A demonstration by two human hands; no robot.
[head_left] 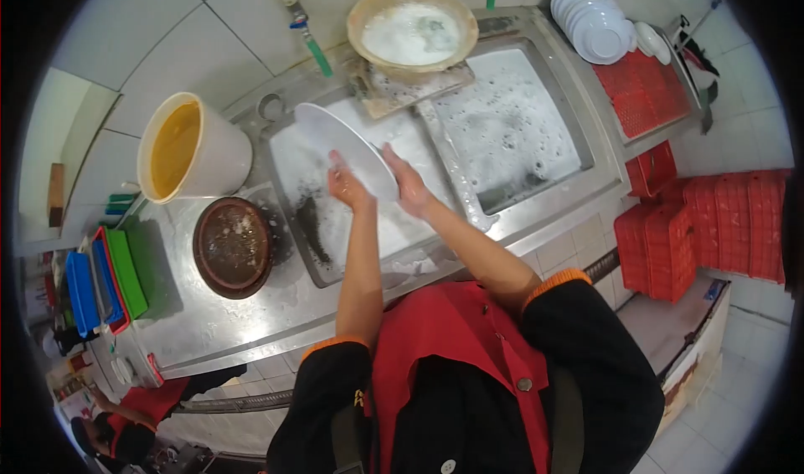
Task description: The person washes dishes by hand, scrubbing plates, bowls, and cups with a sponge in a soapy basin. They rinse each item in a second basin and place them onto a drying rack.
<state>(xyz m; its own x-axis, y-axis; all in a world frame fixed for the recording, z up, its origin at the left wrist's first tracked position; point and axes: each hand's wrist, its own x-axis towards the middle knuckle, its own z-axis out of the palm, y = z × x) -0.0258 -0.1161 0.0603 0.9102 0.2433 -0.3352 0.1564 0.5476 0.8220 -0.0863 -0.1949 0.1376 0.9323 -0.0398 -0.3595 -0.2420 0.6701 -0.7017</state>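
Note:
A large white plate (343, 143) is held tilted above the left sink basin (335, 223), which is full of suds. My left hand (347, 182) grips its lower side, with the fingers partly behind my wrist and the plate. At the plate's right end, my right hand (408, 185) is closed on the rim. The right basin (511, 114) holds foamy water. Behind the basins, a beige bowl of suds (412, 30) rests on a board (410, 89) across the divider.
A white bucket (230, 151) with yellow inside and a brown round dish (233, 246) stand left. Coloured trays (109, 277) are farther left. White plates (599, 34) and red crates (662, 248) are right. A co-worker (121, 428) is at lower left.

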